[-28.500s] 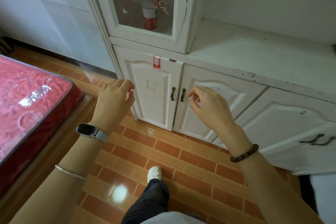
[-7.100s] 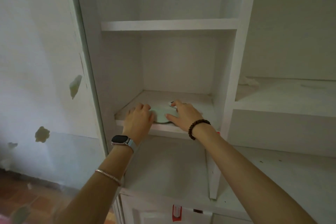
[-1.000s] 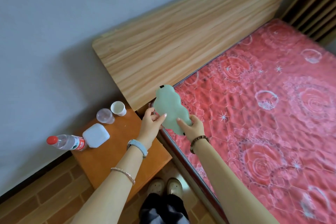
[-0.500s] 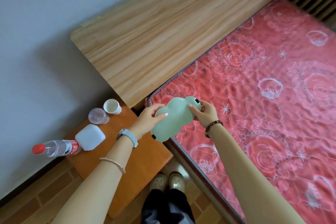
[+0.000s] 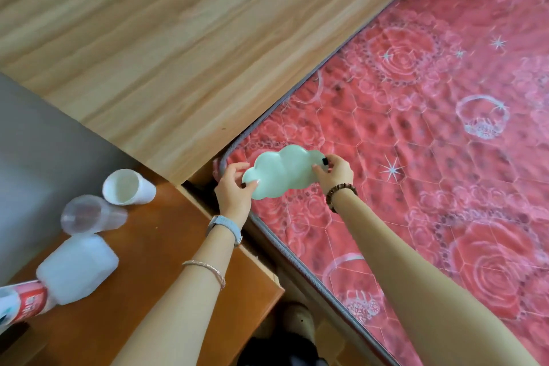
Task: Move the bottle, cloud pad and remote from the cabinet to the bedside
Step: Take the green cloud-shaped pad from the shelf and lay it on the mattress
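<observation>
The cloud pad (image 5: 282,174) has turned flat and dropped lower over the left corner of the mattress (image 5: 430,157) — nearly down. The left hand (image 5: 234,187) and right hand (image 5: 334,172) pinch its 2 ends. The bottle (image 5: 20,303) is on the bedside table (image 5: 166,246) at the left — I think the remote is next.

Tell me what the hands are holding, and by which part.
Both hold the cloud pad: the left hand pinches the end nearer the bedside table, and the right hand pinches the opposite end.
</observation>
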